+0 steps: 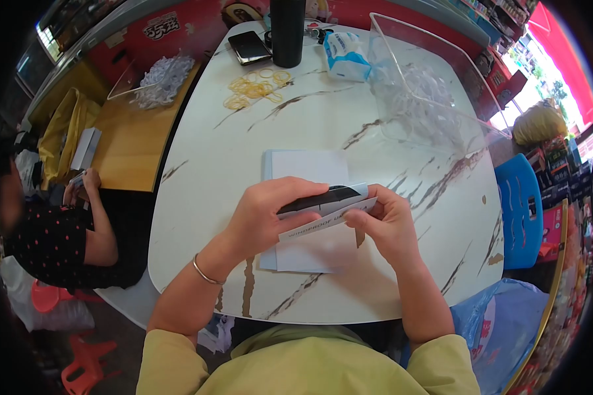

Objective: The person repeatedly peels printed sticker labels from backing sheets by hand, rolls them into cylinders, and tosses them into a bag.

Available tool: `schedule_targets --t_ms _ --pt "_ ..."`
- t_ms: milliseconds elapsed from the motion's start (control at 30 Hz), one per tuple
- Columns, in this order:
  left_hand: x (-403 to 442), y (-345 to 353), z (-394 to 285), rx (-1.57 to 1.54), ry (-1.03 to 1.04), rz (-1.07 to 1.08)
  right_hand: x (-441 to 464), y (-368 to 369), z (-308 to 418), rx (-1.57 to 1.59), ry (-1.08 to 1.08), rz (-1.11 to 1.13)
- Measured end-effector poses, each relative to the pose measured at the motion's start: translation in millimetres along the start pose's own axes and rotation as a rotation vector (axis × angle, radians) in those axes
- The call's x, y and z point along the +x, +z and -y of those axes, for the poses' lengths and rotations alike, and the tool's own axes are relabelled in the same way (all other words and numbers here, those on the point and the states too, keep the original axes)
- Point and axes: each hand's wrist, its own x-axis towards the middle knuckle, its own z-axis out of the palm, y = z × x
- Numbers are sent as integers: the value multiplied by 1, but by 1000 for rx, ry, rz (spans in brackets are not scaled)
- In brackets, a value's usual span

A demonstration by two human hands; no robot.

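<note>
Between both hands I hold a folded printed card [329, 224], white on the near side with lettering that starts "WINDPROOF U", dark and pale blue on the far side. My left hand [267, 214] grips its left end, fingers over the top edge. At the right end, my right hand [389, 224] pinches it between thumb and fingers. The card is held above a stack of white and pale-blue sheets [306, 164] lying on the table. My hands and the card cover part of that stack.
On the marble-patterned table [204, 197] are yellow rubber bands [257, 85], a phone [250, 47], a black bottle [287, 33], a blue-white packet [346, 56] and a clear bin [435, 105] of clear plastic pieces. Another person [59, 237] sits left. A blue chair [520, 210] stands right.
</note>
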Motion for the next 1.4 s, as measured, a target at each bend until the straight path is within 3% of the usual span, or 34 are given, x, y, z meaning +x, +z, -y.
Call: schedule_targets --t_ms 267,367,467,1400 --pt "-1 -5 10 -170 -222 -404 5 -15 0 12 -71 -156" --pt "-1 -9 4 -478 -358 -322 5 -17 3 68 -88 -173" --pt "0 -5 -2 -575 -386 -276 7 -20 1 40 -97 -184" --pt "-5 1 -11 -595 -255 -188 8 -20 0 42 -105 -219"
